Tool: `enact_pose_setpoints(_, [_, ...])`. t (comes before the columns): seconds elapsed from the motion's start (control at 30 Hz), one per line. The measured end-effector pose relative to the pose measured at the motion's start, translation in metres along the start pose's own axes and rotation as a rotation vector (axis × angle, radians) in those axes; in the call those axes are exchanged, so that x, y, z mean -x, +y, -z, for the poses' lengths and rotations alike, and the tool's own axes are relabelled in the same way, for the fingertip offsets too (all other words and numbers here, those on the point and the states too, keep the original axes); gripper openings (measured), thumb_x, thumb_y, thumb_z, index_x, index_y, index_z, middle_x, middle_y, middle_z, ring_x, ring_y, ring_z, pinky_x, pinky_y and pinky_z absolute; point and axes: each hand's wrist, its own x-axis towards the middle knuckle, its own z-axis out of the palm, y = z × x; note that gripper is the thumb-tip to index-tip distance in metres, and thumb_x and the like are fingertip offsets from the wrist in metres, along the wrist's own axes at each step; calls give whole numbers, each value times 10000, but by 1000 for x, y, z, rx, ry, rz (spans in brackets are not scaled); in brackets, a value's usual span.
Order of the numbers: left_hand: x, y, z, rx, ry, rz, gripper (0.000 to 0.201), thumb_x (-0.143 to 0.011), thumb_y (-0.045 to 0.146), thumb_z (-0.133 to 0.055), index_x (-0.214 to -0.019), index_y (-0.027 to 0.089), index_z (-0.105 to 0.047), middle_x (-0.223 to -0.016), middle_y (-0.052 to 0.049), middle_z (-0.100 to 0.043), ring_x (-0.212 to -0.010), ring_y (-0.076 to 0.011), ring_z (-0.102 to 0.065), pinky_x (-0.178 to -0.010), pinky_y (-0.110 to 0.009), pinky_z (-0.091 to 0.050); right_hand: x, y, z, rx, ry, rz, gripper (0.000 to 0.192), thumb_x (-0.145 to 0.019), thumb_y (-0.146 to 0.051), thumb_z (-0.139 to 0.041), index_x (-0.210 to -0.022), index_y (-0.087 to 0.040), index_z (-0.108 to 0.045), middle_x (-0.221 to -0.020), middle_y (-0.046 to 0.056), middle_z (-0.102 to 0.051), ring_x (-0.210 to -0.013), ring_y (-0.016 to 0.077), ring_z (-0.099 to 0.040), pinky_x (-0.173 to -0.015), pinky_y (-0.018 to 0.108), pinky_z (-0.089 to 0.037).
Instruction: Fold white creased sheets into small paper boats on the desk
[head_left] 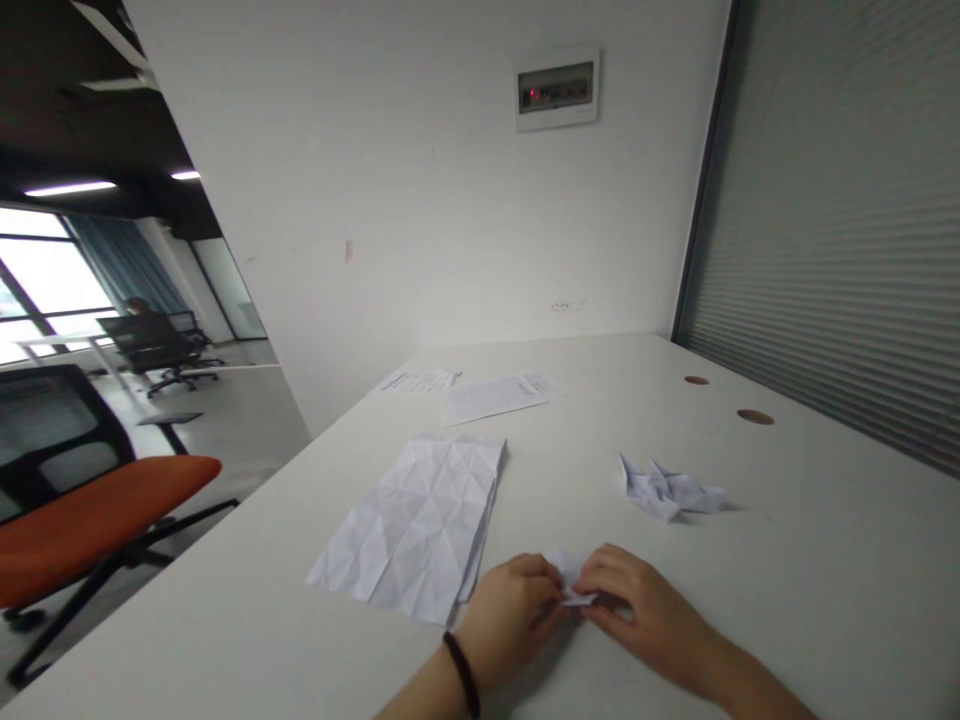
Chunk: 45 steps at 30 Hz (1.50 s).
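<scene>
A small piece of folded white paper [568,568] is pinched between my two hands, low over the front of the white table. My left hand [517,600], with a dark band at the wrist, grips its left side. On the right side, the fingers of my right hand [626,600] close on the same paper. Part of the paper is hidden behind my fingers. Beyond my right hand lies a folded paper figure [667,488] with pointed tips. To the left of my left hand, creased paper sheets [424,515] lie flat, covered in a grid of fold lines.
Printed sheets [495,397] lie farther back on the white table [585,400]. Two round holes, one nearer [755,416], are set along the table's right side. An orange-seated chair [112,500] stands left of the table. A person [137,306] sits in the far background.
</scene>
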Motion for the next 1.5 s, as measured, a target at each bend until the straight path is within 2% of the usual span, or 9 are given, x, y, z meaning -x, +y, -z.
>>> enact_pose_setpoints(0.2, [-8,1,-2,113,94,154,297,-772,59,-479,-998,190,-621,-885,-38,-647,-792,-152,-591,-729,-238,-453,-1,17,-10,-121,159,-167,280,-819,-204,-485,-1076,-212,-597,-904,54,-606,-757,163,-565,-719,287,-465])
enact_pose_setpoints(0.33, [-11,-1,-12,146,137,121,414,-727,16,-473,-1086,186,-590,-1042,-63,-620,-951,-176,-549,-862,-280,-424,-2,26,-13,4,218,-230,284,-738,-187,-566,-1012,-193,-640,-953,82,-568,-815,195,-548,-763,335,-465])
enact_pose_setpoints(0.43, [-11,-4,-16,167,107,86,441,-730,33,-478,-1139,179,-558,-1070,-70,-615,-1000,-190,-518,-913,-313,-395,-2,27,-11,31,185,-241,237,-701,-242,-623,-927,-193,-673,-959,87,-569,-943,233,-520,-883,386,-409])
enact_pose_setpoints(0.6, [-10,-3,-14,251,75,162,552,-678,55,-538,-1216,167,-492,-1049,-83,-577,-928,-184,-523,-856,-304,-422,-3,20,-12,-80,118,-237,207,-679,-237,-626,-873,-164,-623,-923,77,-579,-919,221,-526,-856,354,-416])
enact_pose_setpoints(0.93, [-4,2,-3,218,167,198,199,-742,90,-540,-895,179,-629,-862,-34,-596,-840,-155,-543,-782,-255,-424,-8,7,-24,-329,148,-234,90,-712,-186,-509,-798,-186,-535,-809,22,-549,-738,152,-554,-647,250,-471])
enact_pose_setpoints(1.0, [-2,2,-1,181,145,164,244,-741,136,-576,-977,193,-598,-959,-47,-577,-897,-168,-535,-813,-270,-423,-10,10,-27,-387,201,-232,107,-696,-199,-529,-801,-188,-551,-829,28,-555,-751,156,-565,-675,256,-484])
enact_pose_setpoints(1.17, [2,3,0,35,27,38,662,-673,308,-693,-1262,260,-393,-1215,-75,-466,-1079,-257,-451,-939,-378,-368,-17,15,-29,-532,337,-307,176,-720,-334,-572,-814,-185,-555,-812,44,-604,-718,180,-602,-707,309,-498])
enact_pose_setpoints(1.37, [1,-4,-11,215,91,131,606,-823,188,-449,-1374,172,-198,-1223,-128,-407,-1040,-219,-486,-917,-344,-395,-19,1,-36,-709,350,-168,349,-749,-363,-594,-1043,-194,-513,-984,93,-622,-860,214,-609,-765,338,-497])
enact_pose_setpoints(1.5, [4,-6,-14,450,113,87,643,-840,188,-396,-1397,159,-77,-1253,-125,-345,-1129,-203,-418,-987,-353,-325,-17,-9,-39,-603,263,-69,360,-793,-337,-549,-1124,-201,-507,-1098,99,-558,-989,210,-566,-864,336,-464])
